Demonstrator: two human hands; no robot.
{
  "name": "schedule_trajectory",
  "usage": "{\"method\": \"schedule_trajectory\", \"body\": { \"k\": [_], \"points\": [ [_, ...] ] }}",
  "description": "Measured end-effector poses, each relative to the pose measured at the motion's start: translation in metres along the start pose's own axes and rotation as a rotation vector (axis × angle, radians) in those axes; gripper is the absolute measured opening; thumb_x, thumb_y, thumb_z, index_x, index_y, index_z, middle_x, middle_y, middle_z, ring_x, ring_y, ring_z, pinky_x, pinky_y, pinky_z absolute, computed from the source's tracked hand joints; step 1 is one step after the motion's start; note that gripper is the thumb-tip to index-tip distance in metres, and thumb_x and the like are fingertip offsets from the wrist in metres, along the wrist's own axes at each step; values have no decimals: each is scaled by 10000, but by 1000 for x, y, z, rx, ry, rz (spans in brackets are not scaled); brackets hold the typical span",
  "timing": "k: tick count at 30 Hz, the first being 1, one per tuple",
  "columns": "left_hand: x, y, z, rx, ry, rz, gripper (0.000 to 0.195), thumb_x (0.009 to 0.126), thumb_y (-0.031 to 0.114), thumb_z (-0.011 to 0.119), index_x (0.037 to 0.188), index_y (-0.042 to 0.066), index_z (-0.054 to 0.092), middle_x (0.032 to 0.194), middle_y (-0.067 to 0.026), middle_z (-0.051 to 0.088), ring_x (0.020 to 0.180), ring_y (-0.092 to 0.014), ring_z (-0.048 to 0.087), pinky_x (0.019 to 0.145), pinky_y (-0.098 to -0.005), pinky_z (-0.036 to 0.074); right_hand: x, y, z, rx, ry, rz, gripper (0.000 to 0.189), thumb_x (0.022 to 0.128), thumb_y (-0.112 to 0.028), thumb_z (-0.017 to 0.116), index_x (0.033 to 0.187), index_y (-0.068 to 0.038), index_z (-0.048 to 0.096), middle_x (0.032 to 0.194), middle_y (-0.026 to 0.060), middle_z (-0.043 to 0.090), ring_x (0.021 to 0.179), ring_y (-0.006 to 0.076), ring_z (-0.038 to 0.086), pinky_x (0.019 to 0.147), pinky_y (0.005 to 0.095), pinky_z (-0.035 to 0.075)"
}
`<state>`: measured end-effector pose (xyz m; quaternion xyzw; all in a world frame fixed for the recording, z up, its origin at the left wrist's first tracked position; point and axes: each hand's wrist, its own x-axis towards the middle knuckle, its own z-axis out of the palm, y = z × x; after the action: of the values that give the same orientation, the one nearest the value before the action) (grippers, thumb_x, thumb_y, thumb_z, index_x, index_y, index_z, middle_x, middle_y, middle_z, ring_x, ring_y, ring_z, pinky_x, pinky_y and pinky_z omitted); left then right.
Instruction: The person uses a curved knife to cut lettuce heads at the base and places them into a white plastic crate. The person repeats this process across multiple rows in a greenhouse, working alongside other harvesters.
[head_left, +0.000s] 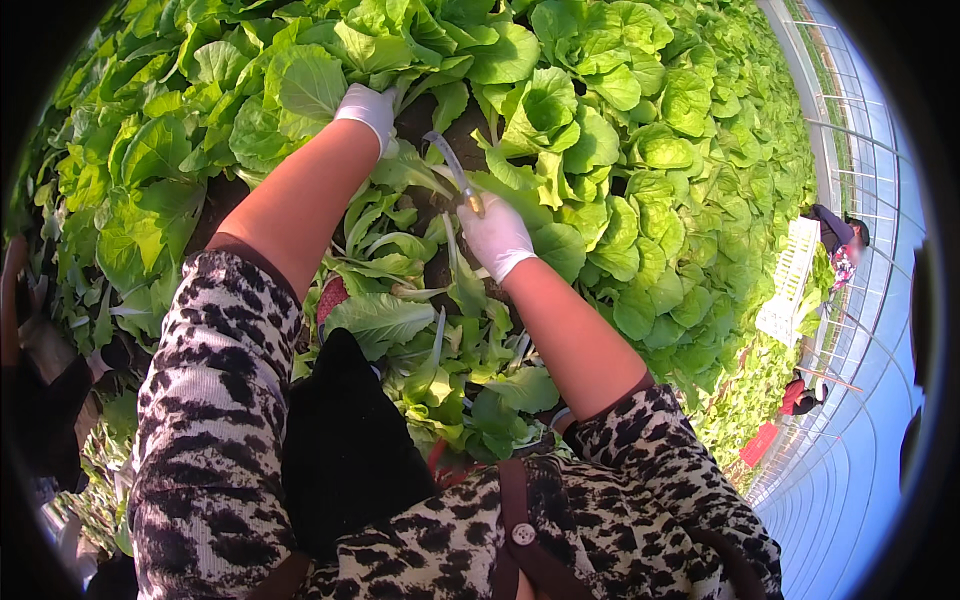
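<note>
My left hand (367, 114), in a white glove, grips a leafy green plant (379, 56) low down by its stems; leaves partly hide the fingers. In my right hand (495, 236), also gloved in white, is a small sickle (452, 165). Its curved metal blade points up and left, towards the plant's base, apart from my left hand. A brass-coloured ferrule shows at the grip, and the rest of the handle is hidden in the fist. Loose cut leaves (390, 322) lie on the soil below and between my forearms.
Dense rows of leafy greens (660, 150) surround the worked patch. A person (840, 232) at the far right is beside a white plastic crate (791, 277) with greens by it. Farther along are another person (802, 396) and a red crate (759, 444), near the greenhouse's film wall (862, 360).
</note>
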<state>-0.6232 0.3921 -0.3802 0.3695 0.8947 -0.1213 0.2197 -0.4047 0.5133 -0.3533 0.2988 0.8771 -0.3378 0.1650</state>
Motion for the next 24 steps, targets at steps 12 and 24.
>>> {"method": "schedule_trajectory", "body": {
  "k": [12, 24],
  "points": [
    [-22, -22, 54, 102, 147, 11, 280, 829, 149, 648, 1071, 25, 586, 938, -126, 706, 906, -273, 696, 813, -370, 511, 97, -42, 44, -107, -100, 136, 325, 953, -350, 568, 1119, -76, 621, 1082, 163, 687, 1005, 354, 660, 864, 444, 513],
    [-30, -26, 39, 22, 105, 27, 339, 788, 89, 684, 1100, 16, 574, 961, -142, 703, 920, -280, 693, 822, -343, 511, 82, -29, 66, -295, -343, 126, 370, 967, -285, 536, 1261, -80, 627, 1287, 98, 646, 1130, 325, 634, 908, 415, 518]
  ]
}}
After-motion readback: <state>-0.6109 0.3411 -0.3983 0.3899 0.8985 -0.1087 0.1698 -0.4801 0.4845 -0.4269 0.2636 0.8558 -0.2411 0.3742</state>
